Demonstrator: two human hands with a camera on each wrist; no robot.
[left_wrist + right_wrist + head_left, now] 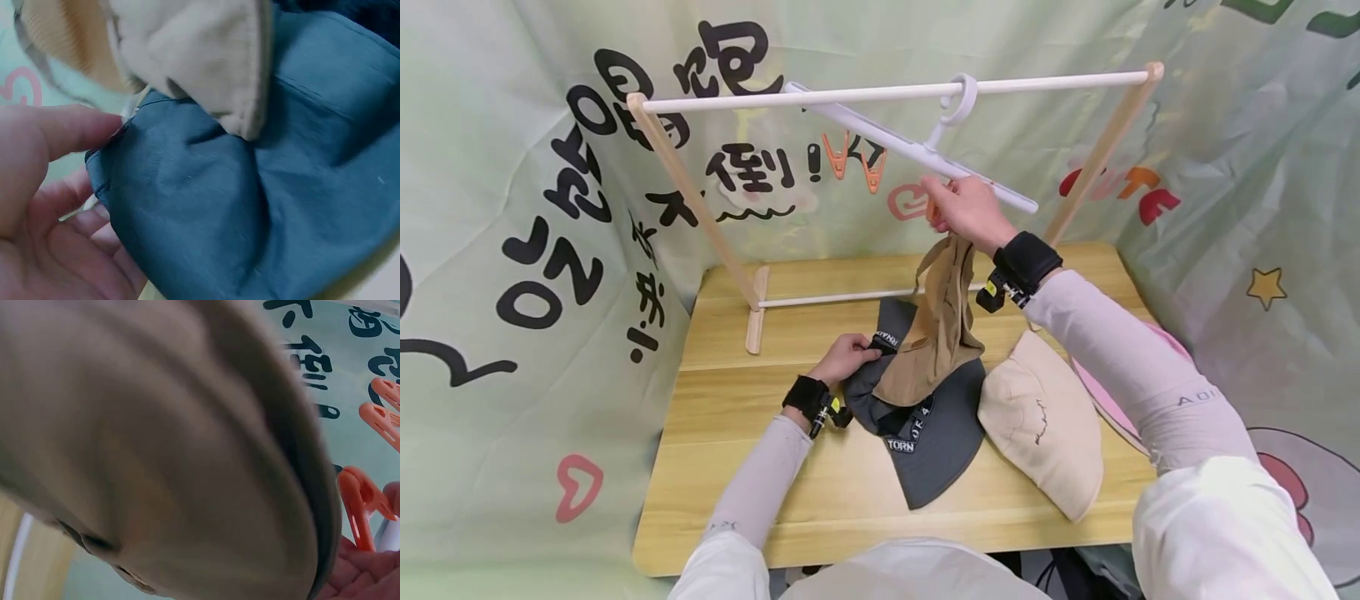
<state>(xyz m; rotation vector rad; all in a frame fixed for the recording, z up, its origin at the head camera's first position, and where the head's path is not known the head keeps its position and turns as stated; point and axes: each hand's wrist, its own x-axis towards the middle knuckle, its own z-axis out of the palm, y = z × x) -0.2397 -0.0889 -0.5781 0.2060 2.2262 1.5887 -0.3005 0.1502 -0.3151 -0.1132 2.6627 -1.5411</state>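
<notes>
My left hand (844, 358) pinches the edge of a dark grey bucket hat (951, 450) on the table, thumb on top and fingers behind in the left wrist view. Lettered patches show on this hat. My right hand (972, 210) is raised to the low right arm of a white hanger (865, 125) and pinches an orange clip (356, 509) there. Below that hand hangs a tan hat (917, 367), its lower part overlapping the dark grey hat. In the right wrist view the tan hat fills much of the frame and partly hides my fingers.
The tilted hanger hooks over the white bar (722, 102) of a wooden-legged rack (696, 200). More orange clips (837, 157) hang on its left arm. A cream bucket hat (1048, 425) and a pink item (1112, 400) lie to the right on the table (722, 467).
</notes>
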